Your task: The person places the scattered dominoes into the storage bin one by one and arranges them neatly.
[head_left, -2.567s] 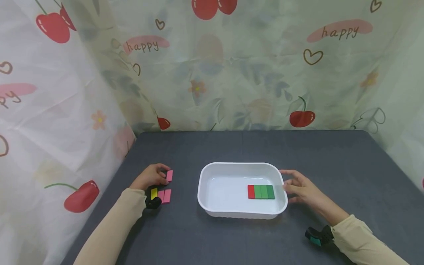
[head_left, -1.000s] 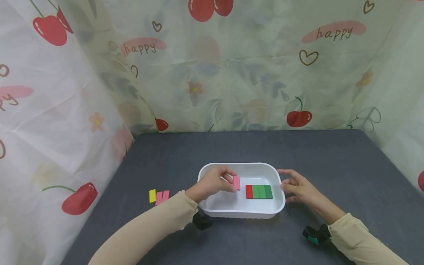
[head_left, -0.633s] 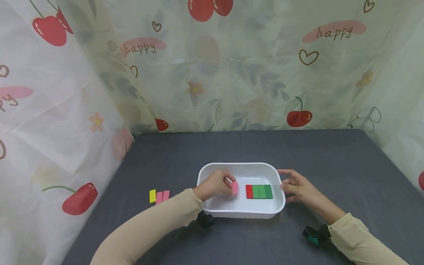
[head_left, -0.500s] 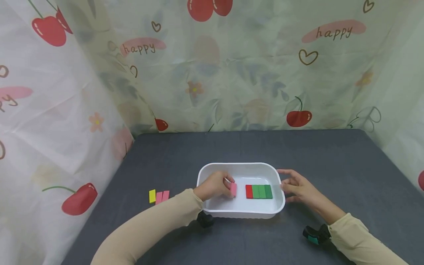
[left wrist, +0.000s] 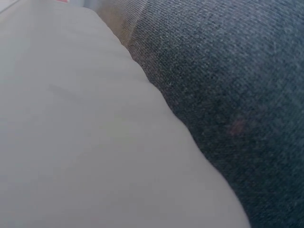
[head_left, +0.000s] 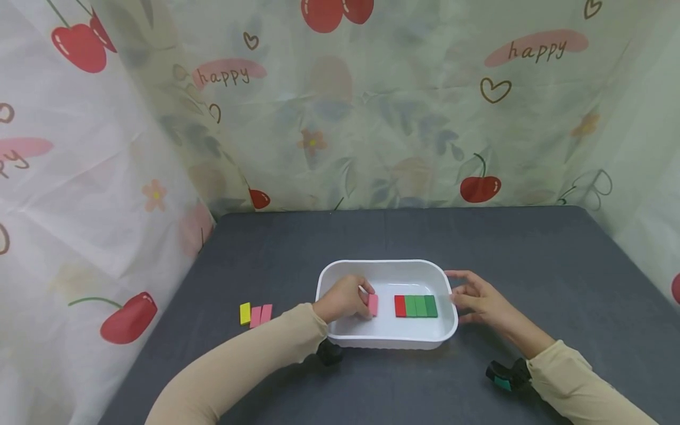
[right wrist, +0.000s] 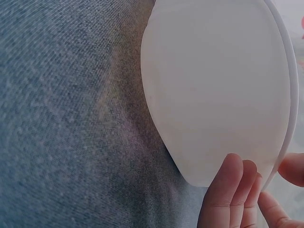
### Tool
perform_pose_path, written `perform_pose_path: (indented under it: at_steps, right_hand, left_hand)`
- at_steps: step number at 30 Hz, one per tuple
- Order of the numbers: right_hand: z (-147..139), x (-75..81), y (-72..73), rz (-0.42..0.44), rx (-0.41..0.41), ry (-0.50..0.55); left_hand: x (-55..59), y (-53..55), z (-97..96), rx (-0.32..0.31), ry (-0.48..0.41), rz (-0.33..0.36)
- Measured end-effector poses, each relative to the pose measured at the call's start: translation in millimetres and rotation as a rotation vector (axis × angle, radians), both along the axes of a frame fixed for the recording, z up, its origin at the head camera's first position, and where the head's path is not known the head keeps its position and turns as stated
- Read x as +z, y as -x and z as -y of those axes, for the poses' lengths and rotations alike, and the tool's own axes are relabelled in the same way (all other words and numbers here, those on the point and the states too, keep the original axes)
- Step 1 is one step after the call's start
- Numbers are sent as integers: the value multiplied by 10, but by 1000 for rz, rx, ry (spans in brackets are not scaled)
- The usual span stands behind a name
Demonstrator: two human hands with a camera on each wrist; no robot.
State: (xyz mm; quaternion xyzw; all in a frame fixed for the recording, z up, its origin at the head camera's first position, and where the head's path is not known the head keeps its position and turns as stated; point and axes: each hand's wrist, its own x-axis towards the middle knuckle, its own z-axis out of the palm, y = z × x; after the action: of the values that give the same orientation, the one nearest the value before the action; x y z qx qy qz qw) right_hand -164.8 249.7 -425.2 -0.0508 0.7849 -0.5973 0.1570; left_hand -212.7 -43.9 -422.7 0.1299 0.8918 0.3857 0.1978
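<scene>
Left fingers (head_left: pixel 366 284) apparently pinch a pink tile (head_left: pixel 374 305); right fingers (right wrist: pixel 222 190), spread, touch the white tray (head_left: pixel 388 343).

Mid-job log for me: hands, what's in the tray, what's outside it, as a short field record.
Left hand: pinches a pink tile inside the white tray, apart from the row there
Right hand: fingers at the tray's right end
Row in tray: red tile at left, then three green tiles
Outside, left of tray: yellow tile, two pink tiles
Surface: dark table
</scene>
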Motion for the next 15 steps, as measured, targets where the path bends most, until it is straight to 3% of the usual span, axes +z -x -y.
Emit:
perform_pose_path:
  at_steps: [15]
  right_hand:
    - [7, 18, -5, 6, -5, -6]
  left_hand:
    - [-60, -17, -3, 26, 3, -37]
